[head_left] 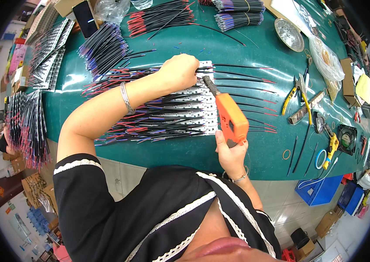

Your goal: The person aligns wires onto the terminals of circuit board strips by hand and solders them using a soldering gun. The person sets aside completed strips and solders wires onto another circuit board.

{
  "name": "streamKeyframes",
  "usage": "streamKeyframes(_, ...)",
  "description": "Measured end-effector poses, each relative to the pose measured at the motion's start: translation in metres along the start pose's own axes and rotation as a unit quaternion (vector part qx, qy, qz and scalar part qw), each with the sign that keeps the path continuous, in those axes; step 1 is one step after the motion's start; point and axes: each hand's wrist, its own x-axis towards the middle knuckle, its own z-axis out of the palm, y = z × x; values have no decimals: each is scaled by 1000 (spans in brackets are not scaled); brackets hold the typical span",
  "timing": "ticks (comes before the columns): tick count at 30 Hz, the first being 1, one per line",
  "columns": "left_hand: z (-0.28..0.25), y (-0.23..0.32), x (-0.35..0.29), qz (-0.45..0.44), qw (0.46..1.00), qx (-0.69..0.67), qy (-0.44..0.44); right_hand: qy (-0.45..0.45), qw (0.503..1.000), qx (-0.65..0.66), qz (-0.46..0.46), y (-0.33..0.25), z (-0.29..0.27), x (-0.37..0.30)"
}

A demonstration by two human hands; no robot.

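My right hand [232,155] grips an orange gun-shaped tool [232,115] with a dark nozzle, angled up and left. Its tip is over the upper part of a panel of small white boards [210,107]. My left hand [179,72] is closed at the panel's upper left, its fingertips close to the nozzle. What those fingers pinch is hidden beneath the hand. Black leads [158,120] with red and blue ends lie in rows left of the panel, partly under my left forearm. Thinner black leads with red ends [254,97] stretch out on its right.
Bundles of black leads [104,48] and a phone [85,19] lie at the far left of the green table [185,157]. At the right are yellow-handled pliers [289,100], a metal dish [289,35], a plastic bag [324,56], a small fan [346,139] and blue tape [320,159].
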Motion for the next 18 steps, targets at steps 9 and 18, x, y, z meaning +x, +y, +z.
streamKeyframes(9,-1,0,-3,4,1000,1,1,25,990,129,57,-5,-7,-1)
streamKeyframes(18,-3,-4,-5,41,998,-41,-2,9,990,118,71,-1,-5,-3)
